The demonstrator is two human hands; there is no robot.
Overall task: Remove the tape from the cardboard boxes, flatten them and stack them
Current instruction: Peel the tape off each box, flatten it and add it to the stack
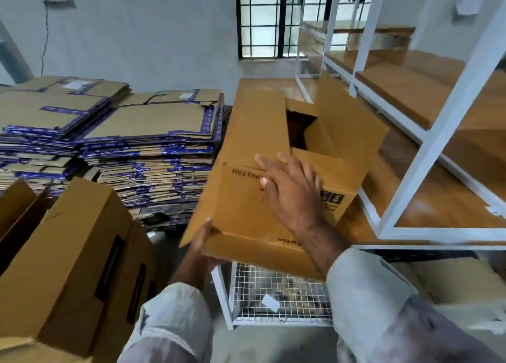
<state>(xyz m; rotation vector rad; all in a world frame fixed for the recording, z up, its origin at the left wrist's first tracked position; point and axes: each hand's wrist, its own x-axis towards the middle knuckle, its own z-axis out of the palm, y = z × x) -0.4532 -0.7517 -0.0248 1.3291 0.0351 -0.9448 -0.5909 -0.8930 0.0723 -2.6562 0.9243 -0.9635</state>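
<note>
- Pale plastered walls enclose the room; a barred window (267, 20) sits at upper centre, and a dark cable (45, 28) hangs down the wall at upper left.
- White metal shelving (427, 132) with orange-brown boards fills the right side of the frame, running from the top edge to lower right.
- A long cardboard box (246, 149) lies at centre, its far end toward the window and its near end toward the camera. The top flaps are open at mid-right, one standing up beside the shelving upright. Upside-down print shows on its near face.
- The right hand (290, 190) rests on the box's near top edge, fingers spread and fairly straight, palm down.
- The left hand (201, 242) grips the box's near lower-left corner; the thumb shows on top, the other fingers are hidden under the cardboard.
- Stacks of flattened boxes (142, 154) with blue-purple tape stand at left and centre-left, just beside the held box.
- Another brown box (71, 258), still assembled, tilts at lower left, close to the left sleeve.
- A white wire-mesh basket (273, 291) sits under the box's near end, at lower centre, with a small white scrap (269, 302) in it.
- More cardboard lies low at far right, behind the right sleeve.
</note>
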